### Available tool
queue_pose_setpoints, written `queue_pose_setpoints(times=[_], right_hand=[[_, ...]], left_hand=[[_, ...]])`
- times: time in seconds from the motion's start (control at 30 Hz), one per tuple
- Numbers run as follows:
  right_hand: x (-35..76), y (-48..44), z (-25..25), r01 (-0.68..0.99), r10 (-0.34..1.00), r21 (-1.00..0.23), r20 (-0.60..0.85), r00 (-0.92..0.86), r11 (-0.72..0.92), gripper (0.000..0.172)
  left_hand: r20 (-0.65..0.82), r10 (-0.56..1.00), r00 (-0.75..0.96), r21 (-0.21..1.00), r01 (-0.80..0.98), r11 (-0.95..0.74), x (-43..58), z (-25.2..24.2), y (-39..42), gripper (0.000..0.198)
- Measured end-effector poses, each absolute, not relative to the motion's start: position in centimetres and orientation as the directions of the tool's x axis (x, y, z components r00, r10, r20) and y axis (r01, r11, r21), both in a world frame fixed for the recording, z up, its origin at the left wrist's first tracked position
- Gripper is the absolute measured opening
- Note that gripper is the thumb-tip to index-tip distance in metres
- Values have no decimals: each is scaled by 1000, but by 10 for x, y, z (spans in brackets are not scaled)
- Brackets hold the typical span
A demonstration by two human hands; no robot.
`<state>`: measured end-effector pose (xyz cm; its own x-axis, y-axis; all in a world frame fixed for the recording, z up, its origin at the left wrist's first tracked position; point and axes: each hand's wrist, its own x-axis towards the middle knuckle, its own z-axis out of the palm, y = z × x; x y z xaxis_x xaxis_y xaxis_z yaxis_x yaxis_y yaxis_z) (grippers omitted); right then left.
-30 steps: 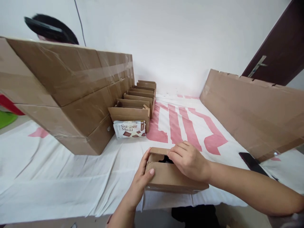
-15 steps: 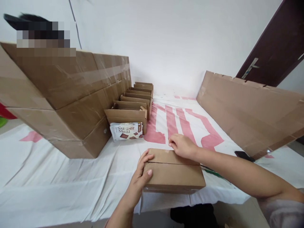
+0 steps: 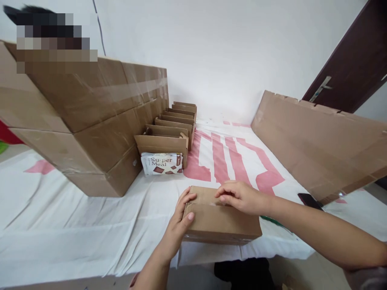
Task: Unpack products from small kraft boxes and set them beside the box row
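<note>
Drawn back from the far edge, the right hand (image 3: 242, 197) now presses flat fingers on the small carton's (image 3: 222, 219) closed flaps at the table's near edge, while the left hand (image 3: 179, 219) clasps its end, apparently ready for sealing.

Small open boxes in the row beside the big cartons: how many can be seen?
6 small open boxes, though some behind may be hidden. They stand one behind another from the nearest, with a Super Meal packet in front of it, back to the farthest by the wall.
</note>
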<state>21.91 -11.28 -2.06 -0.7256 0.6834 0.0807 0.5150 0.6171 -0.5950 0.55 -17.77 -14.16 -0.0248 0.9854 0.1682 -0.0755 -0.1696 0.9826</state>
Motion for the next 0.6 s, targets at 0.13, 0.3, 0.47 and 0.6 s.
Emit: queue_pose_setpoints(times=[0.13, 0.3, 0.47, 0.6], right_hand=[[199, -112, -21, 602, 719, -567, -24, -695, 562, 6], [191, -116, -36, 565, 677, -478, 90, -730, 673, 6], [207, -129, -47, 346, 396, -197, 359, -845, 917, 14], [234, -154, -41, 222, 370, -376, 387, -844, 900, 14]], left_hand=[[174, 984, -44, 979, -100, -178, 6, -141, -178, 48], [180, 982, -47, 976, -112, -185, 7, -143, -178, 47], [169, 985, -32, 979, -111, -172, 4, -146, -178, 47], [153, 987, -44, 980, -124, -157, 3, -145, -177, 45]])
